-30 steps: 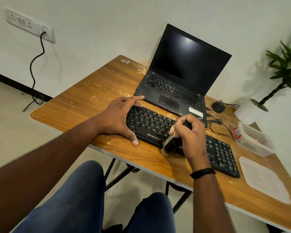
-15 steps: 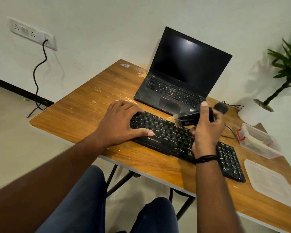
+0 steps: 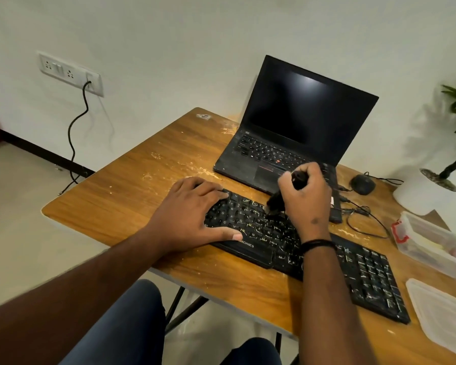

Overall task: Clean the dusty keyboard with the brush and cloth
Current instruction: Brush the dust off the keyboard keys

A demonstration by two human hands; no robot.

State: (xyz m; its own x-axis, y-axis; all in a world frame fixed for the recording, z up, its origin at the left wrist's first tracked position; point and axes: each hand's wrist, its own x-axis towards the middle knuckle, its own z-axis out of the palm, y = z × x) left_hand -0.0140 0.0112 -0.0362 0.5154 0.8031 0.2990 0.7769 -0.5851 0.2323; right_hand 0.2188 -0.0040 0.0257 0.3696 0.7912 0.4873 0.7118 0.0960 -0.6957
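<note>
A black dusty keyboard (image 3: 363, 270) lies slantwise on the wooden table (image 3: 148, 185), with pale dust between its keys. My left hand (image 3: 192, 217) rests flat on the keyboard's left end, fingers straight and thumb along the front edge. My right hand (image 3: 304, 193) grips a black brush (image 3: 275, 202) in a fist above the keyboard's middle. The brush points down and left, and its bristle end touches the upper key rows. No cloth is in view.
An open black laptop (image 3: 295, 122) stands behind the keyboard. A black mouse (image 3: 362, 183) and its cables lie to the right. A clear plastic box (image 3: 432, 243) and its lid (image 3: 442, 314) sit at the right edge. A white plant pot (image 3: 416, 196) stands beyond. Dust streaks mark the tabletop.
My right hand lifted the brush from the keyboard's front edge, turned it, and brought its bristles down onto the upper key rows. My left hand stayed on the keyboard's left end.
</note>
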